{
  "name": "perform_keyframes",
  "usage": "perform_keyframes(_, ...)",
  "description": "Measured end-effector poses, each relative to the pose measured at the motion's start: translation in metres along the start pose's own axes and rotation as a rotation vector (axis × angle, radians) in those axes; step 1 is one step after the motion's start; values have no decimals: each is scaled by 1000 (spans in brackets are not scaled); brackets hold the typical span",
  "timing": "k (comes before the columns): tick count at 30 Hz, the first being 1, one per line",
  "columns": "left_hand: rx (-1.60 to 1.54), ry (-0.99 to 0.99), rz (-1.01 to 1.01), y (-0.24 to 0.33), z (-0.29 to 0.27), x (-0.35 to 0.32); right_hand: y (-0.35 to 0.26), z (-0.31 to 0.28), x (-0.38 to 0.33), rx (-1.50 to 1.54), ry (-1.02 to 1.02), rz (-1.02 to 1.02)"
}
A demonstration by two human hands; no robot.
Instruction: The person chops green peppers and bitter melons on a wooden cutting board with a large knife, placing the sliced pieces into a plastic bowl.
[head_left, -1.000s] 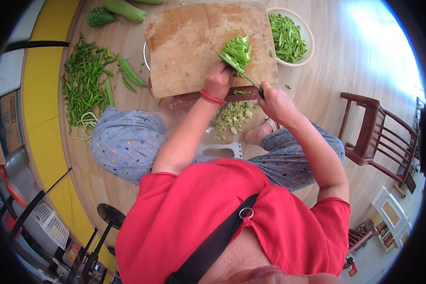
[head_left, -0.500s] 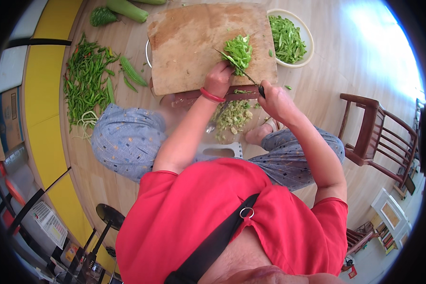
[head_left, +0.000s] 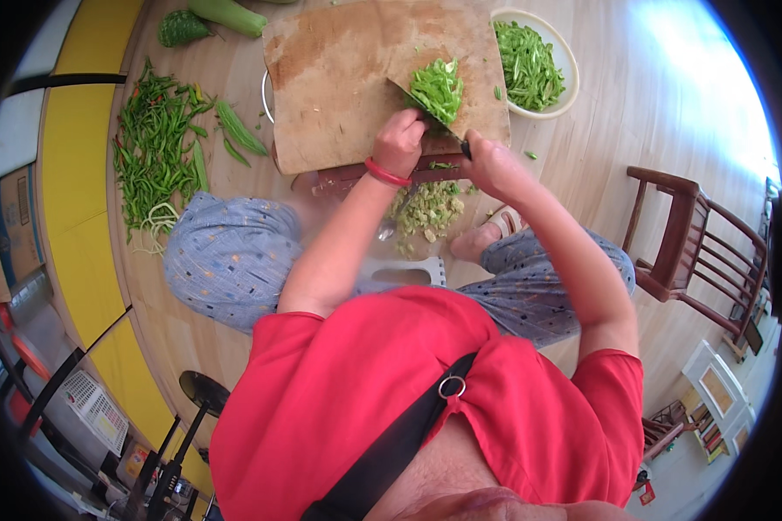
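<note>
My right hand (head_left: pixel 497 165) is wrapped round the black handle of a kitchen knife (head_left: pixel 427 111). The blade slants up and left across the near right part of a worn wooden cutting board (head_left: pixel 339 87). Just beyond the blade lies a heap of sliced green vegetable (head_left: pixel 438 89), its pieces thin and pale-edged. My left hand (head_left: pixel 400 139), with a red band at the wrist, is curled on the board's near part, close against the blade's near side. Its fingers are bent in, and whatever they hold is hidden.
A pale bowl (head_left: pixel 572 80) of green slices stands right of the board. Left lie green chilies (head_left: pixel 156 130), a bitter gourd (head_left: pixel 239 128) and larger gourds (head_left: pixel 226 16). Pale scraps (head_left: pixel 430 211) lie below the board, near a white stool (head_left: pixel 404 273). A wooden chair (head_left: pixel 669 234) stands right.
My right hand has shifted slightly left and away from me with the knife. The blade now shows broader, beside the slices. My left hand remains curled in nearly the same place.
</note>
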State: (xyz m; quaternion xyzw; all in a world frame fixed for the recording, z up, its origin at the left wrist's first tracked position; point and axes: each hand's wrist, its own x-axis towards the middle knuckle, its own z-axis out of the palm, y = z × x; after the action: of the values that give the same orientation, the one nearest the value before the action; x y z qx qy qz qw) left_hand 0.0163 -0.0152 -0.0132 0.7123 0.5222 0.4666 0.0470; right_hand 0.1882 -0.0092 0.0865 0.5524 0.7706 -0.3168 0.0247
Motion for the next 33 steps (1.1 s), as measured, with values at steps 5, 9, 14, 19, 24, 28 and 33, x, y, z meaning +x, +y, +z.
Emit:
perform_keyframes(5, 5, 28, -10, 0, 0, -4, -3, 1, 3, 51, 4, 19)
perform_keyframes(9, -71, 16, -52, -3, 2, 2, -17, -16, -16, 15, -6, 11)
perform_keyframes(14, -61, -36, -55, 1, -4, 3, -13, -18, -21, -31, -26, -8)
perform_keyframes(19, -68, 1, -63, 2, -3, 1, -16, -17, -6, 6, -64, 10)
perform_keyframes(24, -63, 37, -44, -2, -1, -3, -3, 10, 9, 58, -5, 20)
perform_keyframes(28, -82, 44, -26, -5, 1, -2, -10, -7, 5, 68, -3, 37)
perform_keyframes(33, -146, 43, -40, -9, 2, -5, -10, -16, -16, -36, -33, -36)
